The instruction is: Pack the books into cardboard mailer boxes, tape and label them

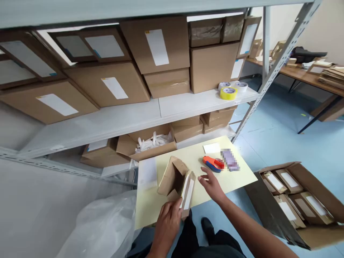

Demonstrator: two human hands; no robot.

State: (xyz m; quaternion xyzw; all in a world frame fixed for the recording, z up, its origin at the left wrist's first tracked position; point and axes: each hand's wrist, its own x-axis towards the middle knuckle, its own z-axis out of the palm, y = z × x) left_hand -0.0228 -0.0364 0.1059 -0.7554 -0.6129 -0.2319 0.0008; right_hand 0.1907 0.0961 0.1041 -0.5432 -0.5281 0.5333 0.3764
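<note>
A small open cardboard box (176,179) stands tilted on a pale yellow table (150,211), its flaps raised and a white label on its side. My left hand (170,216) grips the box at its near lower edge. To the right of it, my right hand (211,184) hovers with fingers apart and nothing between them. Just beyond those fingertips lies an orange, red and blue handled tool (213,163), whose exact kind I cannot make out. A blurred purple item (230,159) and a white card (211,148) lie near it.
Shelves ahead hold several labelled cardboard boxes (156,46) and tape rolls (228,93). On the lower shelf, an open carton (154,152) contains white pieces. A large carton (268,215) of smaller boxes sits at right. Plastic sheeting (104,225) hangs at left.
</note>
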